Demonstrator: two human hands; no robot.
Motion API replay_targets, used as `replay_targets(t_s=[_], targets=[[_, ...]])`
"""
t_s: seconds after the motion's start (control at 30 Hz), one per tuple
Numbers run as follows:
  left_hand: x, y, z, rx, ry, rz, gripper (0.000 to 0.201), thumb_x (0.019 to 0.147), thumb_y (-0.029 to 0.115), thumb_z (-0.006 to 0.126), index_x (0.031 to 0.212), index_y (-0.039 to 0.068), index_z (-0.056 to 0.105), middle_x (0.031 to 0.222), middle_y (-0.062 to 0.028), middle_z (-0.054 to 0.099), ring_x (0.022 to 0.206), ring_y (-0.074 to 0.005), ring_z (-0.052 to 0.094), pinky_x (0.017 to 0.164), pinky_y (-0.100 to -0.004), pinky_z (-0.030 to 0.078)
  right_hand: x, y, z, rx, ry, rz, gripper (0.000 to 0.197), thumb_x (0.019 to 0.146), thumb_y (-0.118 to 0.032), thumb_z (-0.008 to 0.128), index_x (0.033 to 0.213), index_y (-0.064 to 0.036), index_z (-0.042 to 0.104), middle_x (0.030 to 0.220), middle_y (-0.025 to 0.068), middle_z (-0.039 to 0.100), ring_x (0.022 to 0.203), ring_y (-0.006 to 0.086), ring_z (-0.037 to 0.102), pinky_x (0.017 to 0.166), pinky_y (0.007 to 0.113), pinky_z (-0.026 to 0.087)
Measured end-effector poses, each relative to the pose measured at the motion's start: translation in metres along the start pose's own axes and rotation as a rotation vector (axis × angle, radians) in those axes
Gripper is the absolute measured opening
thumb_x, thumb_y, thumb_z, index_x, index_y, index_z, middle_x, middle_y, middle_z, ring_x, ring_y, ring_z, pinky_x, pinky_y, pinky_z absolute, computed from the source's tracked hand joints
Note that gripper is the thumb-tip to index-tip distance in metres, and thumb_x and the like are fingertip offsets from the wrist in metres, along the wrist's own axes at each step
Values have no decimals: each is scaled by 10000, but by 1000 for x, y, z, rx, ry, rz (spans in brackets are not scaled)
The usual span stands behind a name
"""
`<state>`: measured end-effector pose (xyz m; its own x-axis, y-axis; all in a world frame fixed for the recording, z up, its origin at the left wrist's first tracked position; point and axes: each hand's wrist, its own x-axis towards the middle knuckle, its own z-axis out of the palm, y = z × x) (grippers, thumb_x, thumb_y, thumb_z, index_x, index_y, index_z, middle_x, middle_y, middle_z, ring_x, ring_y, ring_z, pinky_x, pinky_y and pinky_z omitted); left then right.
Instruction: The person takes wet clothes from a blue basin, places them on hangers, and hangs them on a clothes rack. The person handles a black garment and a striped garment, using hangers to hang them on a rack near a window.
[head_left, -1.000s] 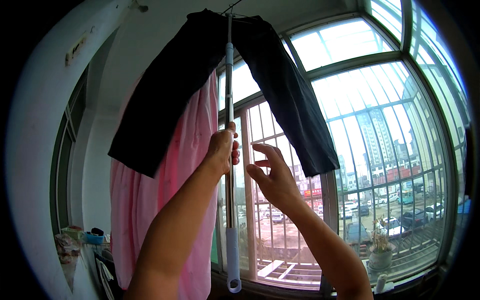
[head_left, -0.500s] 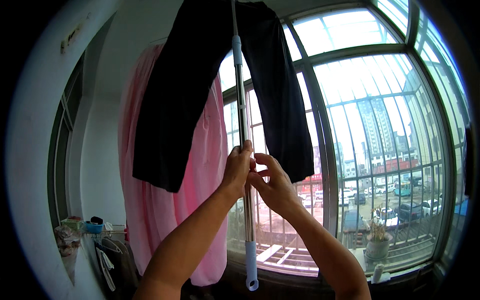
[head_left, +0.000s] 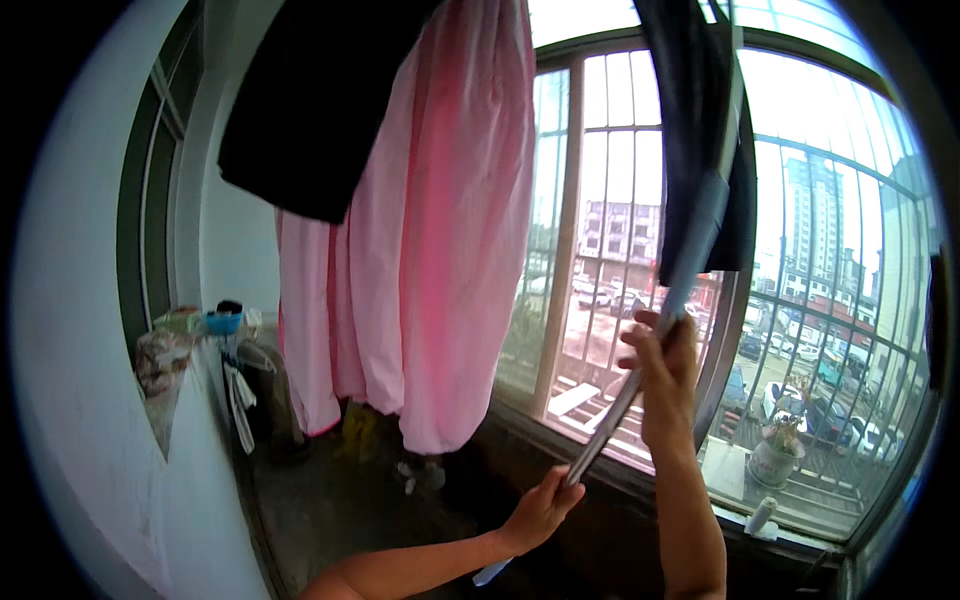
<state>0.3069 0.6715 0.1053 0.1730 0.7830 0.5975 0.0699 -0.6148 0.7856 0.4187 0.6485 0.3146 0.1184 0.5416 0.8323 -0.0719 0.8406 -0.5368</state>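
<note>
Both hands are gripping a long pole (head_left: 655,330) that is slanting up to the right. The left hand (head_left: 545,505) is wrapping the lower shaft near its pale end, fingers curled fully shut around it. The right hand (head_left: 665,365) is higher, fingers closed on the shaft too, thumb side facing the window.

The pole is running up in front of a dark garment (head_left: 700,130) that is hanging by the window bars (head_left: 590,200); a pink sheet (head_left: 430,220) and a second dark cloth (head_left: 320,100) are hanging to the left of it.

Doing this well, as a judgement: keeping the hands well apart on the shaft is giving leverage, with the lower hand steering and the upper hand carrying the weight. Moving slowly is keeping the top end from swinging into the glass or snagging the pink sheet.

Hard to make out: the pole's top end is cut off by the upper frame edge, so whether it is hooking a hanger is not visible. The rail holding the clothes is out of frame. The pole's lower tip is partly hidden behind the left forearm. Clutter on the ledge (head_left: 190,335) at left is too small to identify.
</note>
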Motion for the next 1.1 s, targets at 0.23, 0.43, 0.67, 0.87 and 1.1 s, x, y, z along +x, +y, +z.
replay_targets(t_s=[0.23,0.43,0.67,0.87,1.1], targets=[[-114,-125,-21,230,-62,-256,322,886,346,585,1080,101,509,895,-66,623,840,-253,607,696,-344,457,-135,99,-23,271,184,230,290,884,-95,536,1151,-44,434,849,63,517,718,155,532,651,297,459],[-242,-211,-93,689,-237,-835,381,855,495,532,1074,185,570,1097,-58,608,1040,-285,563,871,-518,367,-285,185,3,376,294,877,243,907,-48,501,1129,-90,411,951,88,553,870,213,581,780,359,488],[-300,-239,-98,814,-189,-594,429,834,462,553,1140,161,544,1144,-133,549,1063,-320,525,914,-484,375,-285,212,43,334,80,922,295,947,-125,465,1224,-105,367,994,69,557,843,199,582,736,352,492],[-133,-142,-223,-453,816,-268,822,802,311,685,1430,181,170,1446,-56,296,1263,-262,382,982,-470,376,-259,221,75,76,71,702,355,917,-179,550,1226,-87,400,859,34,563,677,99,535,588,234,418],[28,105,-359,-691,925,380,565,828,215,629,1286,125,310,1252,-58,391,1104,-248,433,839,-460,433,-244,196,64,-16,36,418,267,926,-209,545,1130,-66,447,731,-12,514,622,73,502,538,208,402]])
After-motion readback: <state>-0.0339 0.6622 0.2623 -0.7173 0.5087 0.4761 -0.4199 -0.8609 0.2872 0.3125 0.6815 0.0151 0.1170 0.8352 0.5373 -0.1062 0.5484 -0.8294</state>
